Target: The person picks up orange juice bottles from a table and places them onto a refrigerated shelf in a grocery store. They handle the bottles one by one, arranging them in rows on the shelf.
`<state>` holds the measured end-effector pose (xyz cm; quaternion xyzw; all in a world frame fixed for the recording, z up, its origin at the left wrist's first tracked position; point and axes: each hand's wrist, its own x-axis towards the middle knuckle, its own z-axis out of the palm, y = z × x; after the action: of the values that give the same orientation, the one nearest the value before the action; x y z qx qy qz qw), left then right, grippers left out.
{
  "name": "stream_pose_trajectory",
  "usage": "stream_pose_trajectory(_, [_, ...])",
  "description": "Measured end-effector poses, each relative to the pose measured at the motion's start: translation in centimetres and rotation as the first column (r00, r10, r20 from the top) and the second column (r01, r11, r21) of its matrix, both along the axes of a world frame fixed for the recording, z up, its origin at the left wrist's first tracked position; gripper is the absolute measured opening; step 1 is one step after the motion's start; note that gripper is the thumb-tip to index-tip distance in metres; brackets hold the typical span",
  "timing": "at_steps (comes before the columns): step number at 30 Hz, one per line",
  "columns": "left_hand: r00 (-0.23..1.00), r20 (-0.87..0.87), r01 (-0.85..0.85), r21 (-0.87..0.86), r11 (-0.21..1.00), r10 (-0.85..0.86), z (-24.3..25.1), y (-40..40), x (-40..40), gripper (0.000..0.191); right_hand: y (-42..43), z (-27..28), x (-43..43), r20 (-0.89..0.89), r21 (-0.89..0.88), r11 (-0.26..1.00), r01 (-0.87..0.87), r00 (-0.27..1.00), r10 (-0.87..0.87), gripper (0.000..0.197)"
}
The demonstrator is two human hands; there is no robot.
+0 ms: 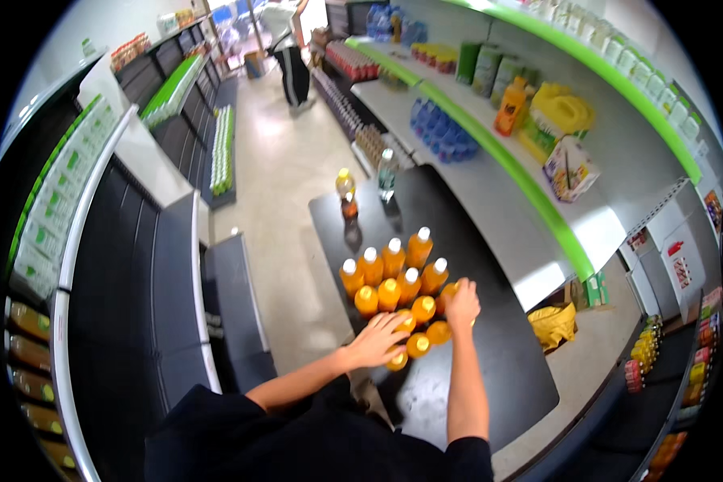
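Observation:
Several orange drink bottles (393, 263) stand close together on a black table (488, 361). White caps top the farther ones, yellow caps the nearer ones. My left hand (376, 340), its fingers spread, rests against the yellow-capped bottles at the near left of the group. At the group's right side, my right hand (463, 304) has its fingers curled around a yellow-capped bottle (449, 291). Past the group stand a clear bottle (387, 176) with a greenish label, a yellow-capped bottle (344, 182) and a small dark-brown bottle (349, 208).
Right of the table, a shelf with a green edge (500, 156) holds blue bottle packs (443, 132), a yellow jug (557, 114) and a box (570, 170). Dark shelving (132, 253) runs along the left. A person (290, 57) stands in the aisle ahead. A yellow bag (552, 325) lies below the shelf.

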<state>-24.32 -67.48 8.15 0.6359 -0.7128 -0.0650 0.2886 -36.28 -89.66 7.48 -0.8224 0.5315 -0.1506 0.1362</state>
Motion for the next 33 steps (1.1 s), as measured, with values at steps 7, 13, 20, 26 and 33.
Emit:
stream_pose_trajectory(7, [0.981,0.076,-0.173,-0.098,0.980,0.181,0.6,-0.1,-2.3,0.037,1.7,2.1,-2.4,0.318,-0.135,0.991,-0.018,0.946,0.061,0.071])
stream_pose_trajectory(13, [0.950,-0.188,-0.261,-0.038,0.965,0.250,-0.6,3.9,-4.8,0.050,14.2,2.8,-4.6,0.468,-0.183,0.957,-0.226,0.836,0.287,0.038])
stream_pose_trajectory(20, [0.954,-0.051,-0.293,0.048,0.955,0.296,-5.2,9.1,-9.9,0.054,22.6,-2.0,-9.1,0.321,-0.074,0.929,-0.364,0.873,0.367,0.053])
stream_pose_trajectory(26, [0.957,-0.173,-0.250,-0.072,0.966,0.235,-3.4,4.5,-5.5,0.042,20.0,-1.5,-7.3,0.114,-0.303,0.912,-0.277,0.940,0.323,0.037])
stream_pose_trajectory(33, [0.832,-0.444,-0.407,-0.079,0.910,0.333,-6.5,7.0,-6.9,0.043,21.2,-1.7,-7.3,0.297,-0.286,0.864,-0.415,0.819,0.491,0.049])
